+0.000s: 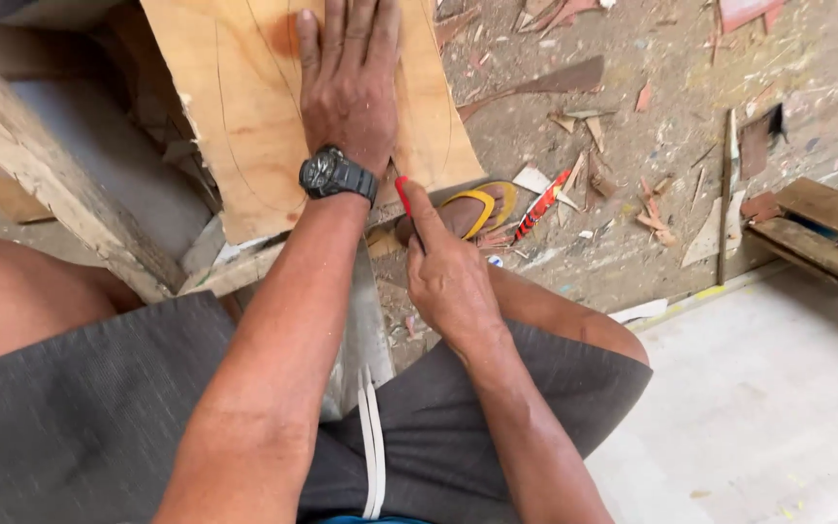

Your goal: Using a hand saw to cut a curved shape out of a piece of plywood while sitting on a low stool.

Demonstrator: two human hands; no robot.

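Now my left hand [349, 92] lies flat, fingers pressed together, on the plywood board [244, 116], black wristwatch [337, 175] just below its near edge. Beside that edge my right hand [448, 281] pinches a red pencil [403, 192]; its tip is hidden, so I cannot tell whether it touches. Curved pencil lines cross the board, whose top is cut off. Right of it, my yellow flip-flop [482, 206] rests among wood scraps [574, 180].
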